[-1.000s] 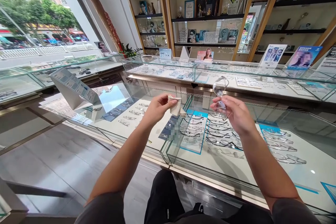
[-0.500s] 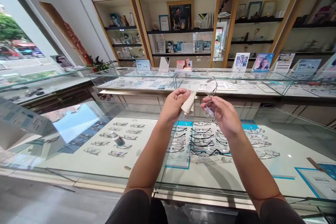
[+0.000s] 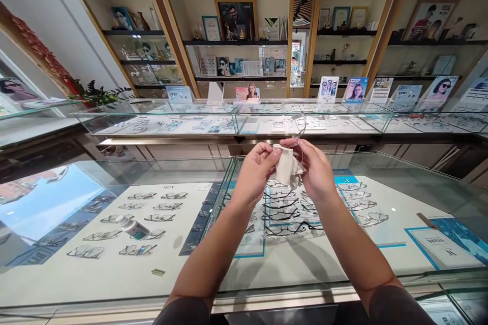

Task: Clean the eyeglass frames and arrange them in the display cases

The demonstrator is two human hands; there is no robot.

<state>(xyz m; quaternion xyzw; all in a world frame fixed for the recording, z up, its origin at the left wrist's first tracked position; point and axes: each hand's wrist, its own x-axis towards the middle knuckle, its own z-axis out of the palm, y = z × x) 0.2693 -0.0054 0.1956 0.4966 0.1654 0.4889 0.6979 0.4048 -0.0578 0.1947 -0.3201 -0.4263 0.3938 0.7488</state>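
Above the glass counter, my left hand [image 3: 256,170] pinches a cream cloth [image 3: 284,165] that hangs from its thumb and fingers. Close beside it on the right, my right hand [image 3: 315,168] grips a pair of thin-framed round glasses [image 3: 300,126]. One lens sticks up above the fingers, tilted. The cloth lies against the lower part of the glasses and partly hides that lens. The two hands are nearly touching.
A white bottle [image 3: 133,227] lies tilted on the glass counter [image 3: 198,292] at the left. Rows of spectacles show beneath the glass. Further back stand another display case [image 3: 244,107] with upright cards and wall shelves [image 3: 236,45].
My left hand has brought the cloth up against the glasses. My hands are closer together, and the glasses have tilted. The view has turned to the right.
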